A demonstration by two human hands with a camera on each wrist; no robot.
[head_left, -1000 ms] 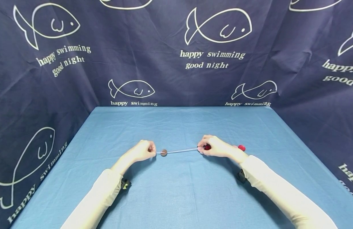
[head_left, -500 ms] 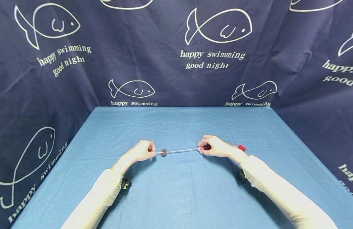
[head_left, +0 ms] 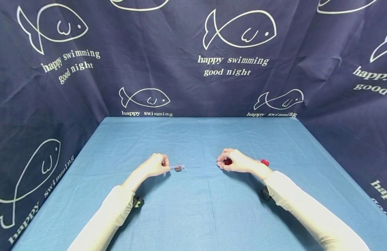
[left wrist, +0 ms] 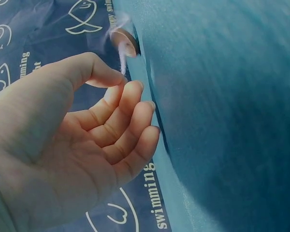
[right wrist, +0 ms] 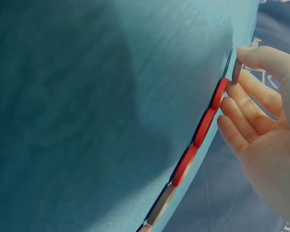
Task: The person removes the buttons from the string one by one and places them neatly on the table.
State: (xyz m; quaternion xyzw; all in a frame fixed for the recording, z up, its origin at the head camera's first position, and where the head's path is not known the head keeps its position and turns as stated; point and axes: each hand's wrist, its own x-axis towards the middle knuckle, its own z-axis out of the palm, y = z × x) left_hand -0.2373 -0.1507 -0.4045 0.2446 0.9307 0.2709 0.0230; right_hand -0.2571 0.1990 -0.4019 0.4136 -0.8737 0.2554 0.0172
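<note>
My left hand (head_left: pixel 157 164) pinches a thin pale string (left wrist: pixel 123 66) between thumb and index fingertip. A brown button (head_left: pixel 178 168) is threaded on it just beyond the fingertips, and the string's loose end curls there. Off to the right, my right hand (head_left: pixel 237 161) holds a pink button (head_left: pixel 220 164) on edge between thumb and index finger. Its other fingers reach close to red buttons (right wrist: pixel 186 166), lined up on the cloth in the right wrist view; from above, the hand and wrist hide most of that row.
Blue cloth (head_left: pixel 193 205) covers the table. The row continues with a brownish button (right wrist: pixel 161 205), and a red button (head_left: pixel 265 162) shows beyond the right wrist. A dark curtain (head_left: pixel 187 62) with fish drawings hangs behind and at both sides.
The string was stretched between both hands; its right end has come away from the right hand and sprung back to the brown button. Both hands have stayed nearly in place.
</note>
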